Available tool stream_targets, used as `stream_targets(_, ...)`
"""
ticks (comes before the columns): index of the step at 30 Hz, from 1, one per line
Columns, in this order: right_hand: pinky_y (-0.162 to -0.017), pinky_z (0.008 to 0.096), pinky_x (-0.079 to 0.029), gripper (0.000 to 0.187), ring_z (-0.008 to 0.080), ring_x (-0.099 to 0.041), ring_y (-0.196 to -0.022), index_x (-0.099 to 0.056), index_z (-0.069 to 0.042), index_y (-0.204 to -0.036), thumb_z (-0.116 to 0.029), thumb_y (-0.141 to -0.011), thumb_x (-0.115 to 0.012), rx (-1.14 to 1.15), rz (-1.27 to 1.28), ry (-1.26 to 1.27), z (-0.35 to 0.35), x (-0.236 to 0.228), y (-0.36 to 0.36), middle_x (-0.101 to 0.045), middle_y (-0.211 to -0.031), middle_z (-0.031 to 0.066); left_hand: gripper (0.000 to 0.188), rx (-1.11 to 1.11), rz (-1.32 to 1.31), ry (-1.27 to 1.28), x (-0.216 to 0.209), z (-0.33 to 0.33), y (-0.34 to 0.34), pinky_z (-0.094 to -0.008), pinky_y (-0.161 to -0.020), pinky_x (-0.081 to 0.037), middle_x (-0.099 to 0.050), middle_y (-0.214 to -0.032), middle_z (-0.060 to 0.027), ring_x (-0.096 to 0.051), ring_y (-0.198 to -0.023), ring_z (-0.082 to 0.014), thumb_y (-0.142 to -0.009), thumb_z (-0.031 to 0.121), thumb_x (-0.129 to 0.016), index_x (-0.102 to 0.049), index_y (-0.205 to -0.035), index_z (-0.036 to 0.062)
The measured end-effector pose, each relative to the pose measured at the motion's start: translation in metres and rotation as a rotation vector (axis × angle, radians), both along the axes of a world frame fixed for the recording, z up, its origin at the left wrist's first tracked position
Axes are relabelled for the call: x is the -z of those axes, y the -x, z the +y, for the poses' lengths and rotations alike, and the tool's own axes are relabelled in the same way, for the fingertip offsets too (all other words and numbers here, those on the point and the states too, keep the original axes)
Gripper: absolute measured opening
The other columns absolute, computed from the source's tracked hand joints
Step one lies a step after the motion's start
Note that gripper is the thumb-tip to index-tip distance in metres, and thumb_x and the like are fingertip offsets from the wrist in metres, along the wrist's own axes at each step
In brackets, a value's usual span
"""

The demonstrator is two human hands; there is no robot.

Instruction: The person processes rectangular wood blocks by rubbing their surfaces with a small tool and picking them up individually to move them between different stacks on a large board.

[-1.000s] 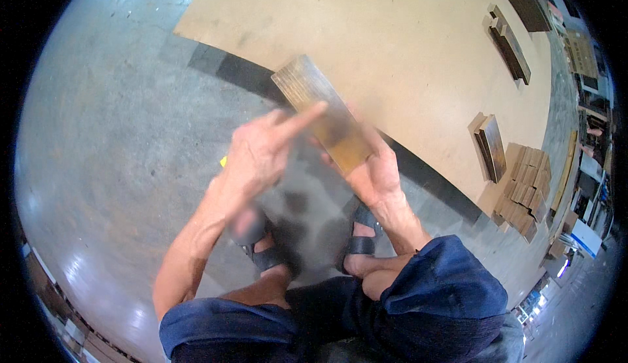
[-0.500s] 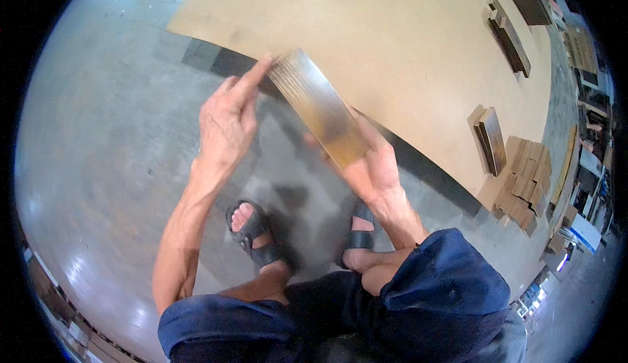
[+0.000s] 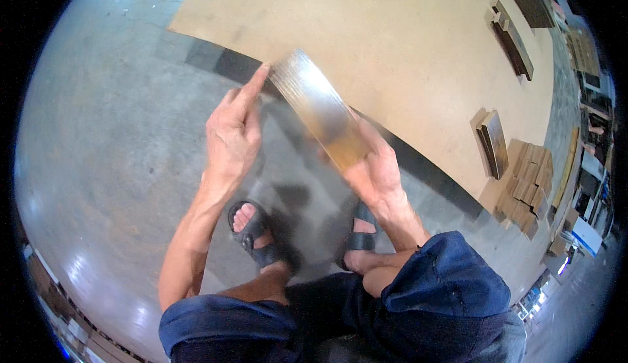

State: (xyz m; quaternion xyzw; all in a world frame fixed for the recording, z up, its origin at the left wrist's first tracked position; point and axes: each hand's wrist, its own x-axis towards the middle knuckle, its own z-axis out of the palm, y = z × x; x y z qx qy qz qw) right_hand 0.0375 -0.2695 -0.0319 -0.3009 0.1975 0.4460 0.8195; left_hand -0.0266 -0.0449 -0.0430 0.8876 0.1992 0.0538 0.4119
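Note:
My right hand (image 3: 379, 166) grips the near end of a glossy wooden plank (image 3: 317, 104), thumb along its right side. The plank slants up and to the left, its face shining silvery to amber, with fine parallel lines near the far left edge. At its far left corner, the stretched index finger of my left hand (image 3: 232, 134) touches or almost touches the edge. The other left fingers curl loosely around nothing that I can see. Beneath the plank, my right fingertips are mostly hidden and blurred.
A large tan board (image 3: 392, 55) with a dark front edge lies ahead. On it rest a small glossy wood stack (image 3: 494, 144), dark wooden strips (image 3: 513, 45) and a pile of brown pieces (image 3: 526, 183). Grey concrete floor (image 3: 118, 134) spreads left; my sandalled feet (image 3: 255, 232) are below.
My left hand has shifted slightly right and down, its index finger staying by the plank's far corner. The plank and my right hand are nearly where they were.

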Motion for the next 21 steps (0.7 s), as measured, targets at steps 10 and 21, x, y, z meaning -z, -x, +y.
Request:
stream_targets(10, -0.098, 0.0431, -0.047, 0.054, 0.0372, -0.054, -0.128, -0.039, -0.005, -0.152, -0.033, -0.106, -0.046, 0.011, -0.019, 0.002, 0.002, 0.002, 0.001, -0.051, -0.146, 0.0172, 0.058, -0.054, -0.032, 0.04, 0.005, -0.004, -0.005, -0.0324, -0.084, -0.052, -0.07, -0.107, -0.0106, -0.062, -0.087, -0.0164, -0.094, -0.005, -0.052, -0.055, -0.148, 0.018)
stream_targets(21, -0.101, 0.0444, -0.046, 0.055, 0.0343, -0.054, -0.129, -0.043, -0.005, -0.15, -0.035, -0.105, -0.051, 0.002, -0.032, 0.049, 0.005, 0.001, 0.003, -0.053, -0.144, 0.0153, 0.058, -0.084, -0.133, 0.037, 0.015, -0.006, -0.004, -0.0385, -0.079, -0.053, -0.065, -0.094, -0.017, -0.065, -0.082, -0.0299, -0.089, -0.003, -0.054, -0.059, -0.143, 0.0178)
